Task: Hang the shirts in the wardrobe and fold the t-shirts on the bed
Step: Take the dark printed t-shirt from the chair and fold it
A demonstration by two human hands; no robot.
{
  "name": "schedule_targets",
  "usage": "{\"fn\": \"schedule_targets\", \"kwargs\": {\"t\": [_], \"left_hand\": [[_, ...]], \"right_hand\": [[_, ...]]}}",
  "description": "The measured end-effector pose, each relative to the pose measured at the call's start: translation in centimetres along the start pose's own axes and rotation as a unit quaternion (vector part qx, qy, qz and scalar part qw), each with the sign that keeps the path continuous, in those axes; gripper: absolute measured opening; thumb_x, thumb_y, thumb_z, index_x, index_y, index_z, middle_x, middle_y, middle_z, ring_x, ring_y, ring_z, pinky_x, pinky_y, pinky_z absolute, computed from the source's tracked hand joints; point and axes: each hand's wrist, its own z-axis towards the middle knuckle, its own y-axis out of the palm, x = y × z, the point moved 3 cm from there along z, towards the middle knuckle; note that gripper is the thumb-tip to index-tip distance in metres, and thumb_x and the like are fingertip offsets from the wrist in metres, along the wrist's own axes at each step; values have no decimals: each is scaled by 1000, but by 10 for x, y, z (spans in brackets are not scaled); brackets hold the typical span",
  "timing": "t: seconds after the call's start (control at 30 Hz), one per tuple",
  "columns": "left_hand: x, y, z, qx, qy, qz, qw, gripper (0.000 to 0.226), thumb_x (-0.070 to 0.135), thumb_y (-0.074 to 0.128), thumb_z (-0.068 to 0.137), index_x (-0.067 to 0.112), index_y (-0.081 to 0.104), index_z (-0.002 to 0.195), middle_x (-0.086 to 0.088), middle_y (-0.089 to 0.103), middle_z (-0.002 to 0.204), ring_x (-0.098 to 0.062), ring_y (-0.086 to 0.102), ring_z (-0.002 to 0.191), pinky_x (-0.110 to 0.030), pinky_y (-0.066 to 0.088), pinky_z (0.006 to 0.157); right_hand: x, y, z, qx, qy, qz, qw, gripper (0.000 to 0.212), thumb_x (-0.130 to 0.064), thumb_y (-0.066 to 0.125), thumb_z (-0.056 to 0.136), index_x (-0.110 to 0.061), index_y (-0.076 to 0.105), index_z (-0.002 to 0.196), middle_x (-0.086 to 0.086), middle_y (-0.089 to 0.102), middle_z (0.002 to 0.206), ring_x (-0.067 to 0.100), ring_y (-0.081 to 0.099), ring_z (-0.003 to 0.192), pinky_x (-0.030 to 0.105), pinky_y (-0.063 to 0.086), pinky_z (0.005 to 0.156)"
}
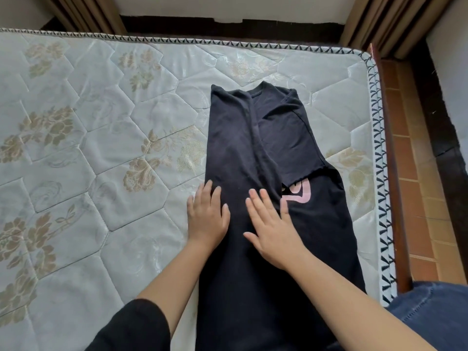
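Black t-shirt (255,153) flat on bed (96,127), centre-right of frame, sides folded in. Left hand (208,216) and right hand (272,229) pressing it, fingers (255,201) spread flat, grasping nothing. Risk: right flap springing open once pressure lifts; fabric bunching if smoothed unevenly.

Matt black cloth t-shirt (253,148) on shiny quilted mattress (101,122), wood frame (395,198).

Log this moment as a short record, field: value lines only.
garment: black t-shirt with pink print, sides folded inward
surface: quilted floral mattress
garment position: near the mattress's right edge, collar at the far end
left hand: flat, open, on the shirt's left edge
right hand: flat, open, pressing mid-shirt
other clothes: none in view
wardrobe: not in view
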Motion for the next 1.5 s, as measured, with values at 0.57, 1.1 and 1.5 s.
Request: {"fn": "schedule_targets", "kwargs": {"t": [0.57,1.1,1.5], "left_hand": [[-8,29,21,-66,21,-6,998,63,37,38,81,16,37,141,-4,37,149,-16,25,137,-62,28,100],[-9,33,16,-50,3,-7,999,72,37,40,78,13,30,145,-3,27,154,-15,20,142,-50,16,111],[-10,34,17,-57,-3,-17,998,73,37,41,77,14,29,145,-1,26,154,-11,9,145,-49,16,110]], "right_hand": [[3,20,86,24,-58,-2,998,62,-44,32,86,-8,53,132,8,48,142,25,40,134,54,36,103],[42,8,208,-76,-53,6,996,67,-65,11,89,-37,4,150,-7,-6,159,20,-8,146,53,-4,113],[14,12,230,-71,36,21,997,58,-42,18,101,-21,-1,151,5,-12,159,27,-12,145,54,-6,113]]}}
